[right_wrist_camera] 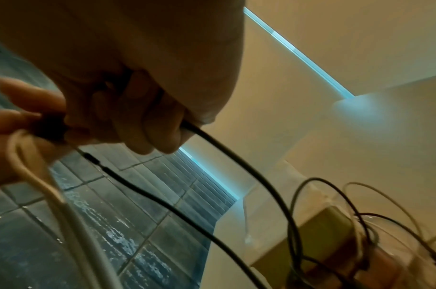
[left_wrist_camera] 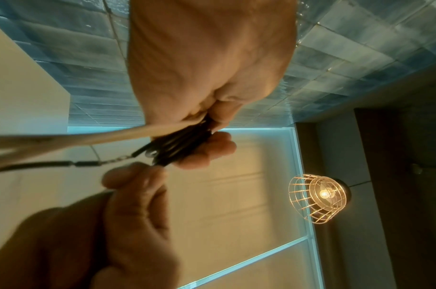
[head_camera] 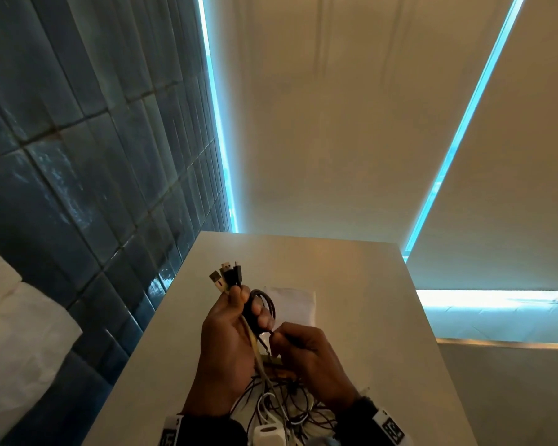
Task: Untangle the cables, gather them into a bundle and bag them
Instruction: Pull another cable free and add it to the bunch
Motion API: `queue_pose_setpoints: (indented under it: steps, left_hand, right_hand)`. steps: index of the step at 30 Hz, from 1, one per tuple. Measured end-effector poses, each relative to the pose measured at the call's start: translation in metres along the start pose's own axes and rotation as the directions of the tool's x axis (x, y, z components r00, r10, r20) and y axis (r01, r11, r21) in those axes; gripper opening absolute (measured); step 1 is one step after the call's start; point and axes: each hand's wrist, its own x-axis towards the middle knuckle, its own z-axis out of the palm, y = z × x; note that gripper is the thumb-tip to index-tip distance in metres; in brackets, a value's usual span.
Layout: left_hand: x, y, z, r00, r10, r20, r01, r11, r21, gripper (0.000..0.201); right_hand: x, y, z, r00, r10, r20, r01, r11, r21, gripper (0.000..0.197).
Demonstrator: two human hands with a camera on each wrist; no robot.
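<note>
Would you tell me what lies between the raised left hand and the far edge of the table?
In the head view, a flat white bag lies on the table beyond the left hand; otherwise that stretch looks bare.

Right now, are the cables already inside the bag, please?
No, the left hand grips the cables above the table, while the bag lies flat beyond them.

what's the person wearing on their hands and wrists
Both hands are bare, with no gloves or rings visible. The left hand has a dark band at the wrist carrying a white tag with black printed markings. The right hand has a matching dark wrist band with a similar white tag.
</note>
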Motion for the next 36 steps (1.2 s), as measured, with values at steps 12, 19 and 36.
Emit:
queue_pose_setpoints:
  steps: [12,19,36]
  left_hand:
    - [0.000,0.000,-0.007,0.998,0.039,0.057,-0.040,0.999,0.027,0.024]
    - [0.002,0.009,-0.009,0.996,0.075,0.052,-0.075,0.997,-0.004,0.023]
    - [0.006,-0.001,0.000,0.988,0.120,-0.101,-0.085,0.950,0.300,0.028]
  right_hand:
    - [0.005,0.043,-0.006,0.988,0.108,-0.114,-0.120,0.987,-0.103,0.029]
    - [0.011,0.086,-0.011,0.963,0.170,-0.207,-0.208,0.963,-0.175,0.039]
    - [0.018,-0.013,-0.014,0.948,-0.122,-0.295,0.115,0.993,-0.041,0.024]
